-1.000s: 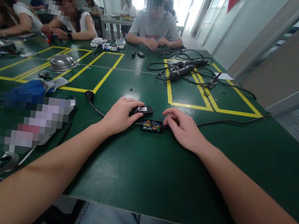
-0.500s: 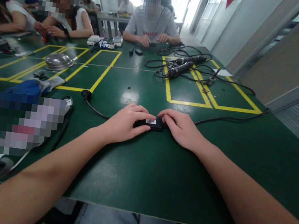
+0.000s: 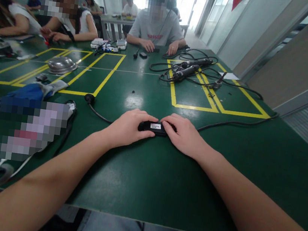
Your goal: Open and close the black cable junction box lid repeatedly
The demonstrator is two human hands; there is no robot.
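Note:
A small black box (image 3: pixel 154 127) with a white label lies on the green table (image 3: pixel 140 174), with a black cable (image 3: pixel 97 112) running out of each end. My left hand (image 3: pixel 126 127) grips its left end, fingers curled over the top. My right hand (image 3: pixel 185 135) grips its right end the same way. The black cover sits flat on the box, and the circuit board inside is hidden.
Yellow tape marks rectangles on the table. Electric screwdrivers with tangled cables (image 3: pixel 188 70) lie at the back right. A metal bowl (image 3: pixel 61 64) and a blue glove (image 3: pixel 26 95) lie at the left. Other people sit along the far and left sides.
One second ago my left hand held the cover beside the open box with its circuit board showing. The cover now lies on the box, and both hands press on its ends.

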